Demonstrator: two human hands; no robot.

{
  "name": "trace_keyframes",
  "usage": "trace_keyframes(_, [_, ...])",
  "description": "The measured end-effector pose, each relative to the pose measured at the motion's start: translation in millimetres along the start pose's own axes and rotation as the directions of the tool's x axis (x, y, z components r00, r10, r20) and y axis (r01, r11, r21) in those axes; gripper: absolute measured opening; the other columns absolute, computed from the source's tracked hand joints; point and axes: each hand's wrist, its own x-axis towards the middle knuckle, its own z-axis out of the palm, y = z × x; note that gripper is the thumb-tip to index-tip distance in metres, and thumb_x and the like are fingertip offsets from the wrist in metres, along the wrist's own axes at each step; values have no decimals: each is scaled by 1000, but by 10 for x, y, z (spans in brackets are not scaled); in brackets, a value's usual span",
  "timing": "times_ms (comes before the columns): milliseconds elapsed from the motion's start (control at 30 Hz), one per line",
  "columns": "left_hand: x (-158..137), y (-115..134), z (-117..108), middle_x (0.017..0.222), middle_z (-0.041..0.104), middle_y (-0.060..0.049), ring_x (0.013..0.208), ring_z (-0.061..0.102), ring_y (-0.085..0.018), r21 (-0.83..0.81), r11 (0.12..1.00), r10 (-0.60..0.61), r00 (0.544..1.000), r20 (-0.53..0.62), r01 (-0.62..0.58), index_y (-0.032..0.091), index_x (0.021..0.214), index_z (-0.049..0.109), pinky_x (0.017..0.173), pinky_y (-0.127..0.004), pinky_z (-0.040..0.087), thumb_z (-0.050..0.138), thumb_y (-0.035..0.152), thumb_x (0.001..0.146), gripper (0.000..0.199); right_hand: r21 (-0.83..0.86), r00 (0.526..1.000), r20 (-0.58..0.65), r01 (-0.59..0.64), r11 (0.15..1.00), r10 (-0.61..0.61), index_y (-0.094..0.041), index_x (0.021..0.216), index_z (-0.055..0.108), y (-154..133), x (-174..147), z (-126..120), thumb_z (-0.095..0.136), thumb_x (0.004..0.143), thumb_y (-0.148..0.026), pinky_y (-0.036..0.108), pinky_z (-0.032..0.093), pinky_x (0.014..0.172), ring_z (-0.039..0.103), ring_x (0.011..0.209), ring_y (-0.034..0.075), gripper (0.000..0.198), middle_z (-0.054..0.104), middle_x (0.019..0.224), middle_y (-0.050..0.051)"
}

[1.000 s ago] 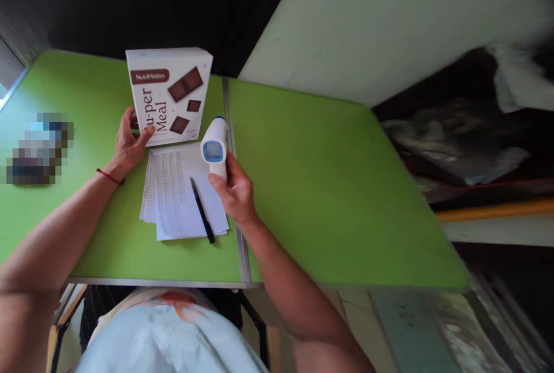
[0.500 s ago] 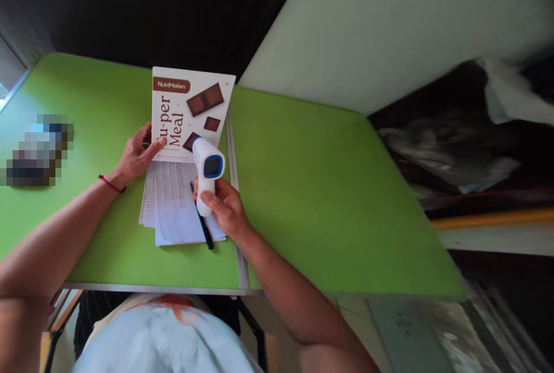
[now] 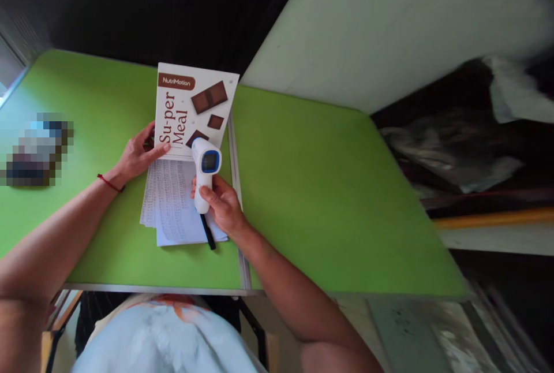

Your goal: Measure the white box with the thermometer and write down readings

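Note:
A white box (image 3: 194, 108) printed "Su-per Meal", with brown bars pictured on it, lies flat on the green table (image 3: 315, 188). My left hand (image 3: 139, 156) rests on the box's near left edge, thumb on its face. My right hand (image 3: 220, 206) grips a white and blue infrared thermometer gun (image 3: 205, 170) by its handle, its head pointing at the box's near edge. Below the box lie printed paper sheets (image 3: 171, 202) with a black pen (image 3: 208, 233) on them, partly under my right hand.
A blurred-out object (image 3: 37, 148) sits at the table's left. A metal seam (image 3: 236, 188) runs down the table between its two halves. A pale wall panel (image 3: 389, 21) and dark clutter (image 3: 467, 130) lie to the right beyond the table.
The box went from standing upright to lying flat under my left hand. My right hand turned the thermometer gun and brought it down so that it points at the box.

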Motion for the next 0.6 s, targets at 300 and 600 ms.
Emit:
trace_keyframes(300, [4, -60, -27, 127, 76, -14, 107, 75, -31, -14, 1000, -9, 1000, -1, 9, 19, 142, 61, 92, -46, 65, 78, 68, 83, 79, 6, 1000, -13, 4, 1000, -4, -26, 91, 66, 6, 4, 21, 80, 72, -71, 30, 50, 60, 59, 66, 15, 51, 64, 76, -2])
trace_keyframes(600, [-1, -33, -25, 130, 75, -15, 112, 74, -33, -12, 1000, -3, 1000, 17, 4, 18, 143, 59, 93, -48, 65, 76, 69, 84, 80, 20, 1000, -5, 14, 1000, -14, -25, 91, 67, 9, -1, 10, 81, 74, -68, 30, 51, 61, 59, 67, 15, 48, 64, 77, -1])
